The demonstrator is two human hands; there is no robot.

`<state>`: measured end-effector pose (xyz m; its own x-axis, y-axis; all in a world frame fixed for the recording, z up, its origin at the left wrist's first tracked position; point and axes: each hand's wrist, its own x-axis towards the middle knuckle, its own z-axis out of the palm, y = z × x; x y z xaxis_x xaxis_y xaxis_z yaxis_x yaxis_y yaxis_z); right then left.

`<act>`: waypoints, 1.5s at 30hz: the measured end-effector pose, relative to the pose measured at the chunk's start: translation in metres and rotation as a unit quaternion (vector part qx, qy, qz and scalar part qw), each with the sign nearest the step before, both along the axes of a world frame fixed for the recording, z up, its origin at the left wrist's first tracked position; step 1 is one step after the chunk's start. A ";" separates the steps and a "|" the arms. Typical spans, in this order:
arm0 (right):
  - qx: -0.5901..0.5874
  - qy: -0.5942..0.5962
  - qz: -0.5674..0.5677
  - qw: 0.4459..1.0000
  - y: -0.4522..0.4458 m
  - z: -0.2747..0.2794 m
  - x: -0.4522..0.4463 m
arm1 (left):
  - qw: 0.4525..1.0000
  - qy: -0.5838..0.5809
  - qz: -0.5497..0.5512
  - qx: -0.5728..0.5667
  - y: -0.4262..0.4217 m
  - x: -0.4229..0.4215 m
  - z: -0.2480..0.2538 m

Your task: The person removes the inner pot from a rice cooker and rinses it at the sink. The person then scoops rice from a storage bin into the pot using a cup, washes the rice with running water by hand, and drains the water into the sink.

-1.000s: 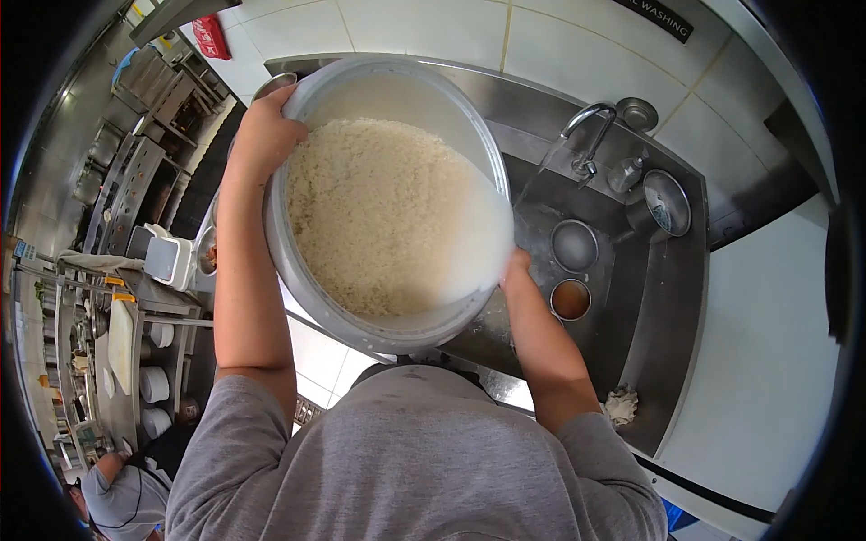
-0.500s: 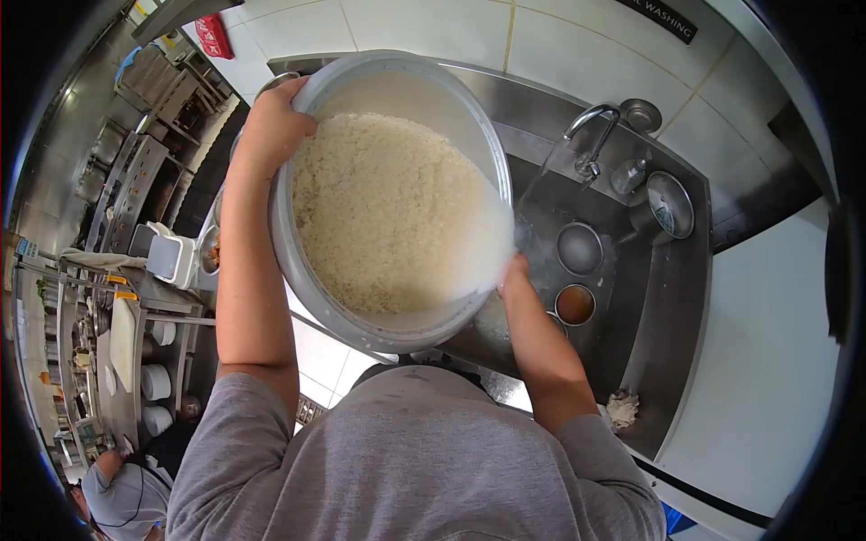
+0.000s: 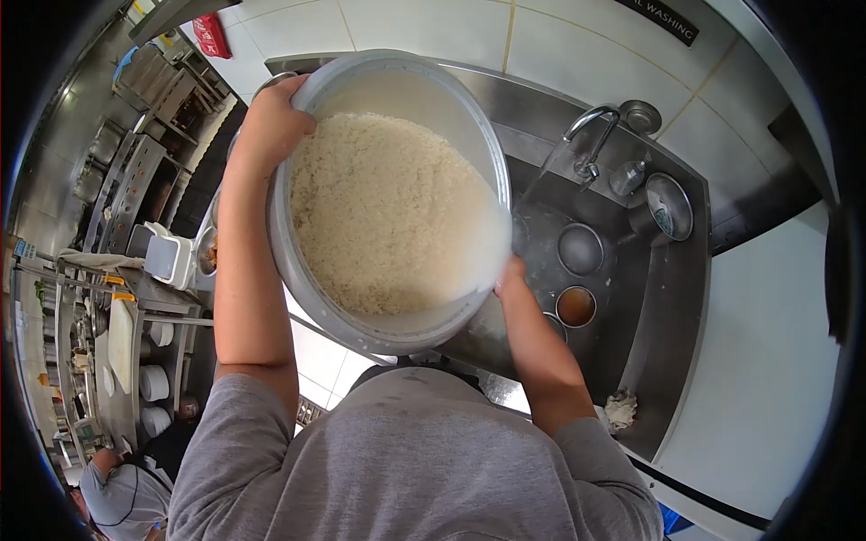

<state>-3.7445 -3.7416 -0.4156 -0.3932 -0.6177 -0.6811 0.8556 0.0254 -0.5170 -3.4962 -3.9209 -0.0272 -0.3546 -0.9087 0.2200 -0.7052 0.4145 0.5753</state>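
Note:
A large grey pot [image 3: 311, 298] is held up in front of me, tilted to the right over the sink's left side. Wet white rice [image 3: 379, 207] fills much of it, and cloudy water [image 3: 483, 239] gathers at the lowered right rim. My left hand [image 3: 271, 122] grips the upper left rim, thumb over the inside edge. Low on the right side, my right hand [image 3: 511, 275] supports the pot; most of its fingers are hidden behind the wall.
The steel sink [image 3: 663, 334] holds a round bowl [image 3: 579, 249] and a cup of brown liquid [image 3: 575, 307]. Water runs from the faucet [image 3: 591, 122]. A metal container [image 3: 669, 207] stands at the sink's right corner, a crumpled cloth [image 3: 621, 408] nearer me. Another person [image 3: 126, 491] is at lower left.
The pot, rice and both hands stay almost in place, with only a very slight shift left. Cloudy water remains at the lowered rim.

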 end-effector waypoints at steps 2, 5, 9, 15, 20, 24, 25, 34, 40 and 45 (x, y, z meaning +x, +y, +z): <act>-0.005 0.009 0.019 1.000 0.008 0.007 0.008 | 1.000 0.007 -0.002 0.010 -0.011 0.005 -0.003; -0.127 -0.030 -0.028 0.991 0.033 0.055 0.034 | 1.000 0.017 -0.020 0.010 -0.042 0.021 -0.016; -0.194 -0.091 -0.031 0.976 0.041 0.092 0.032 | 0.992 0.052 0.025 0.108 -0.076 0.051 -0.045; -0.136 0.083 -0.026 0.987 0.032 0.122 -0.033 | 0.933 0.269 0.033 0.234 -0.078 0.060 -0.152; -0.132 0.183 0.005 0.974 0.025 0.132 -0.087 | 0.882 0.365 0.040 0.296 -0.069 0.030 -0.231; -0.100 0.206 0.004 0.973 0.013 0.140 -0.118 | 0.869 0.414 0.040 0.267 -0.077 -0.002 -0.261; -0.098 0.203 0.003 0.974 0.009 0.139 -0.126 | 0.907 0.349 0.061 0.229 -0.079 -0.008 -0.260; 0.142 0.870 0.159 0.446 -0.050 0.160 -0.106 | 0.939 0.265 0.137 0.173 -0.084 -0.033 -0.258; 0.390 0.647 0.360 0.547 -0.142 0.101 -0.107 | 0.901 0.352 0.161 0.194 -0.053 -0.039 -0.262; 0.312 0.531 0.459 0.641 -0.160 0.101 -0.034 | 0.909 0.323 0.173 0.198 -0.039 -0.038 -0.250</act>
<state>-3.7782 -3.9016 -0.3145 -0.5060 -0.6579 -0.5578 -0.4920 0.7513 -0.4399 -3.5343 -3.9603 -0.2771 0.0541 -0.9947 -0.0879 -0.2163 -0.0976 0.9714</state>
